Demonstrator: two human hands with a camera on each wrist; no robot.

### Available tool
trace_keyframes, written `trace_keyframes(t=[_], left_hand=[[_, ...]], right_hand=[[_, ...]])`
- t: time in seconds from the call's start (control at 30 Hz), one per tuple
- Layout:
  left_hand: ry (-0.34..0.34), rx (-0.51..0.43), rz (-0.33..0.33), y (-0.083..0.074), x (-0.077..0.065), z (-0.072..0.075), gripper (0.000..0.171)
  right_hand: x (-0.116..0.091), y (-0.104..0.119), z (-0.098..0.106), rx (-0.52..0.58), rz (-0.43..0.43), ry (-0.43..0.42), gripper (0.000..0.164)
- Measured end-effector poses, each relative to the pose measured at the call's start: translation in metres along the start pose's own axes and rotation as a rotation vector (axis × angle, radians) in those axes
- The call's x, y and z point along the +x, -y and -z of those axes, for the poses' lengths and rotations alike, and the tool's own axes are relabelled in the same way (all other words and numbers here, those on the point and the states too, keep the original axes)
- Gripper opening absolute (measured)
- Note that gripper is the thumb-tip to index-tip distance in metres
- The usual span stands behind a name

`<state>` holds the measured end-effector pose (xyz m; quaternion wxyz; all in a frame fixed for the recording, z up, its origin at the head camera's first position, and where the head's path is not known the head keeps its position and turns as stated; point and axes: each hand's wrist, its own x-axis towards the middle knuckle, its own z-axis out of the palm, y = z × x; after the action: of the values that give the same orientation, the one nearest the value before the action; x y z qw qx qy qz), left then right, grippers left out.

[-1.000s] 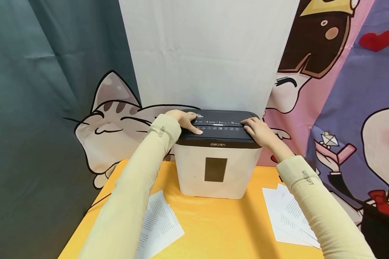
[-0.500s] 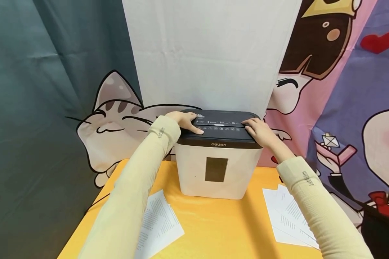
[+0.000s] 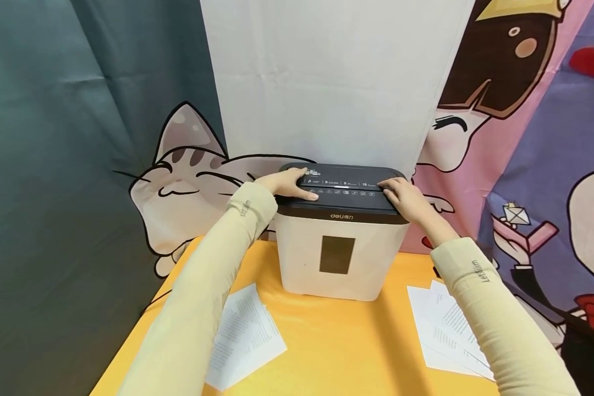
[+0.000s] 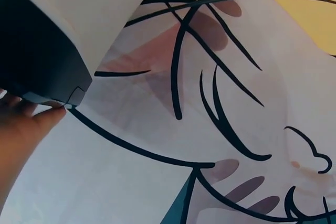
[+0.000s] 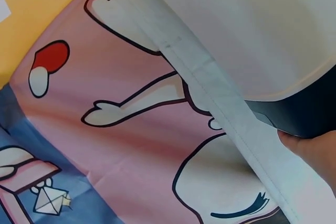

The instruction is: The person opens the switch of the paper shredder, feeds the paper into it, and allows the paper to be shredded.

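Note:
A paper shredder [image 3: 371, 258] with a white bin, a small dark window and a black top [image 3: 344, 203] stands upright at the back of the table. My left hand [image 3: 288, 183] rests on the left end of that top, thumb and fingers spread. On the right end lies my right hand [image 3: 405, 199], its fingers reaching inward over the surface. The left wrist view shows a finger of the left hand [image 4: 29, 129] at the corner of the black top. In the right wrist view, the right hand [image 5: 317, 153] touches the top's edge.
Printed sheets [image 3: 247, 335] lie on the yellow tabletop [image 3: 326, 346] at the left front. More sheets [image 3: 440, 330] lie at the right, partly behind the right sleeve [image 3: 500, 319]. A curtain with cartoon figures [image 3: 188, 203] hangs close behind the shredder.
The head view has shifted slightly, so the scene sits a little further right and higher. Both hands stay on the shredder's top.

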<state>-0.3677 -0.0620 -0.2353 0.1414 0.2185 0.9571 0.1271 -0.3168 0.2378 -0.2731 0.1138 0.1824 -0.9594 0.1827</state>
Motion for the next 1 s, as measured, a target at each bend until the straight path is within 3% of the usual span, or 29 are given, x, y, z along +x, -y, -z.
trace_keyframes(t=[0.27, 0.47, 0.57, 0.8, 1.0], left_hand=[[-0.183, 0.046, -0.081, -0.002, -0.007, -0.008, 0.087], [-0.309, 0.078, -0.113, 0.001, -0.013, -0.018, 0.084], [-0.355, 0.072, -0.122, 0.003, -0.017, -0.024, 0.080], [-0.442, -0.010, -0.163, 0.007, -0.033, -0.034, 0.069], [-0.519, 0.029, -0.247, 0.012, -0.049, -0.042, 0.059]], right_hand=[[-0.006, 0.001, 0.003, -0.036, -0.010, -0.135, 0.032], [-0.011, 0.001, -0.006, -0.027, 0.067, -0.390, 0.024], [-0.015, 0.000, -0.012, 0.032, 0.071, -0.473, 0.022], [-0.022, 0.005, -0.019, 0.174, 0.065, -0.511, 0.021], [-0.027, 0.015, -0.022, 0.232, 0.109, -0.551, 0.019]])
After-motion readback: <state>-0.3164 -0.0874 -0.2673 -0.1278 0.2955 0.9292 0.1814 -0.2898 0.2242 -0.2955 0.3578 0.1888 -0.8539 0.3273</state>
